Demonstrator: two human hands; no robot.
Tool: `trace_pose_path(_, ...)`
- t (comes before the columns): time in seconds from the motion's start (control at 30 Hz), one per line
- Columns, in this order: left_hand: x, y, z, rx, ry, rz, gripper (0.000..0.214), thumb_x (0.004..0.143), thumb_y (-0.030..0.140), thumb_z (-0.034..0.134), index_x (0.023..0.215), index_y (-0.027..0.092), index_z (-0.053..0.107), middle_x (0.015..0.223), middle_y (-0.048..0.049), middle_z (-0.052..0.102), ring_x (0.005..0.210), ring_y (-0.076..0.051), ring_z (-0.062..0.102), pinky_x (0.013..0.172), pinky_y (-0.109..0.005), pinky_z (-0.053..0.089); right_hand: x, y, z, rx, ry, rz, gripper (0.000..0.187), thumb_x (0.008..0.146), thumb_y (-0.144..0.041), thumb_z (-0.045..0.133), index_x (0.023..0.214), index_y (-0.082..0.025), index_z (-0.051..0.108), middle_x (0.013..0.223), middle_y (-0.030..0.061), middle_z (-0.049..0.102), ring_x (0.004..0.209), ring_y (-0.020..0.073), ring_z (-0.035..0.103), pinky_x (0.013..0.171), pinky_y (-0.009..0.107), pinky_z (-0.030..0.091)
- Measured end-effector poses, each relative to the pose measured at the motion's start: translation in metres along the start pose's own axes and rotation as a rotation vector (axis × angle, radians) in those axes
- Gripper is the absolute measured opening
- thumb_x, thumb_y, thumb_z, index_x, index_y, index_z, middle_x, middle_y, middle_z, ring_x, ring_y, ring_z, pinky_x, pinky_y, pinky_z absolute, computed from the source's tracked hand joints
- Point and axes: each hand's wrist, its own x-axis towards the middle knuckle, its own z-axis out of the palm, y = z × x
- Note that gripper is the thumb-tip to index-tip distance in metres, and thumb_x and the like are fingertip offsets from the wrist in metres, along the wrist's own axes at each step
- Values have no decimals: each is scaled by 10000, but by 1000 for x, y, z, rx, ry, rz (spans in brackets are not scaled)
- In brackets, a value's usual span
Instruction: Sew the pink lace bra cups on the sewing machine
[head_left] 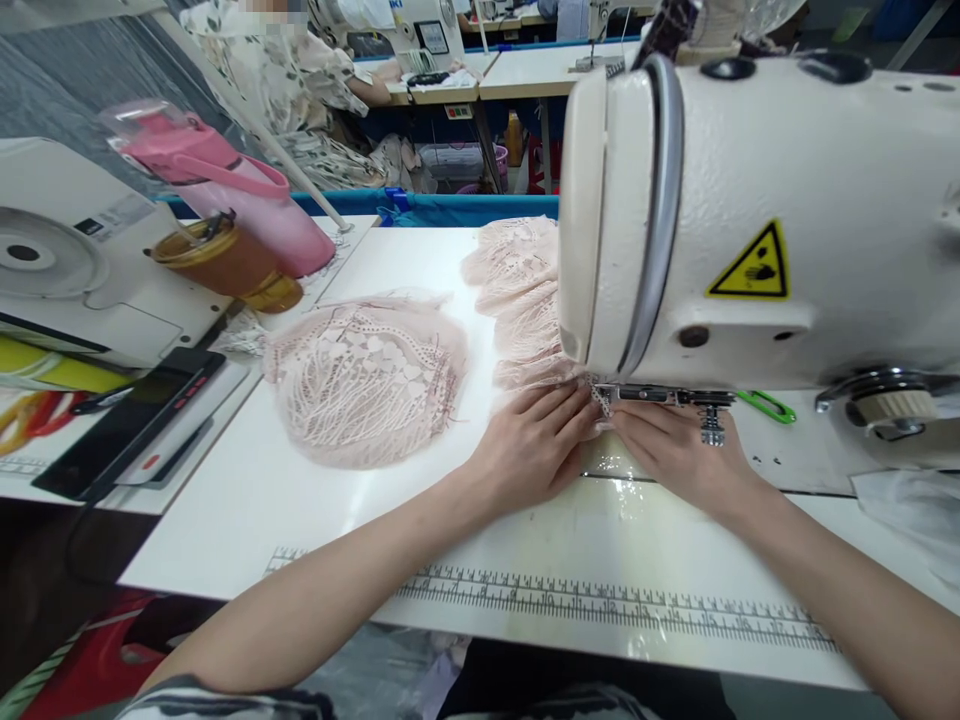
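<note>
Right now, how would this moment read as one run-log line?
left hand: on pale pink lace fabric | right hand: partly hidden by sewing machine | second lace piece: on table, left of left hand

Two hands [529, 435] [679, 455]. Two heaps of lace [367, 385], with layers too bunched to count. At least four sewing machines [750, 160]. One bottle [240, 205], one cup [225, 265], one green tool [766, 406], one warning label [752, 262]. One other person [255, 80], partly in view.
</note>
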Motion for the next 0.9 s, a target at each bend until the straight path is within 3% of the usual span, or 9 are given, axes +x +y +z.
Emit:
trace_pose_path(0.2, 1, 1, -1, -6, -12, -9, 348, 931, 276, 447, 1208, 130, 599, 1241, -101, 620, 1175, -246, 577, 1009, -407, 470, 0, 2, -4, 126, -88, 139, 134, 872, -181, 558, 816, -230, 670, 786, -5, 714, 633, 124, 555, 620, 303, 362)
trace_pose_path(0.4, -1, 0, 1, 18, 12, 40, 323, 949, 275, 448, 1189, 129, 607, 1250, -91, 615, 1188, -243, 567, 1029, -415, 459, -10, 10, 8, 146, -3, 76, 136, 877, -224, 548, 907, -238, 680, 839, 23, 711, 682, 133, 577, 657, 297, 382)
trace_pose_path(0.53, -4, -2, 5, -51, 48, 129, 269, 959, 210, 450, 1171, 131, 597, 1251, -57, 616, 1192, -182, 566, 1100, -381, 400, -7, 7, 4, 112, -38, 74, 170, 898, -201, 508, 909, -232, 675, 787, 4, 705, 594, 111, 532, 576, 286, 357)
trace_pose_path(0.67, -4, -3, 5, -133, 31, 108, 243, 945, 185, 453, 1129, 120, 597, 1199, -68, 648, 1165, -169, 586, 1098, -361, 406, -4, 3, 0, 117, -61, 59, 210, 918, -198, 462, 939, -239, 667, 807, 5, 707, 598, 120, 529, 590, 290, 398)
trace_pose_path(0.8, -5, -6, 2, -157, 11, 68, 211, 898, 181, 464, 1050, 134, 602, 1188, -66, 656, 1167, -183, 585, 1091, -375, 416, -6, 3, 0, 105, -131, 23, 179, 893, -178, 511, 979, -235, 657, 951, 6, 703, 706, 111, 582, 627, 264, 422)
trace_pose_path(0.9, -7, -8, 0, -170, -13, 57, 234, 837, 156, 479, 1041, 130, 593, 1197, -76, 650, 1165, -193, 588, 1084, -389, 422, -6, 4, 3, 125, -154, -15, 207, 895, -121, 477, 925, -214, 660, 936, 7, 696, 787, 105, 600, 667, 241, 442)
